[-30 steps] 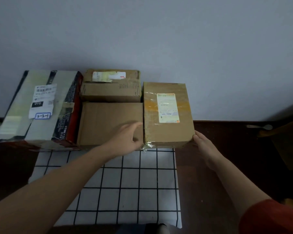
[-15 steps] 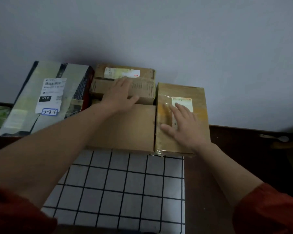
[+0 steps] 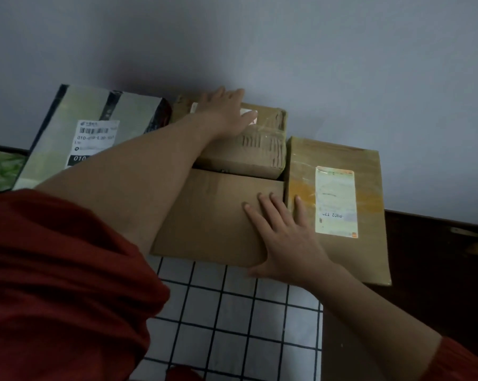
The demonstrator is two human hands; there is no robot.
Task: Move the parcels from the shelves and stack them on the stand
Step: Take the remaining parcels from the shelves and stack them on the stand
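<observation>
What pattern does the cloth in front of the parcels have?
The cloth is white with a dark grid of lines; the head view shows it.

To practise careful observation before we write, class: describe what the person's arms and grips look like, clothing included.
Both arms wear loose rust-red sleeves with soft folds. The left sleeve fills the lower left of the view, and only the cuff end of the right sleeve shows. Both leave the forearms bare. The left grip and right grip are bare hands, with no gloves, rings or watch visible.
</observation>
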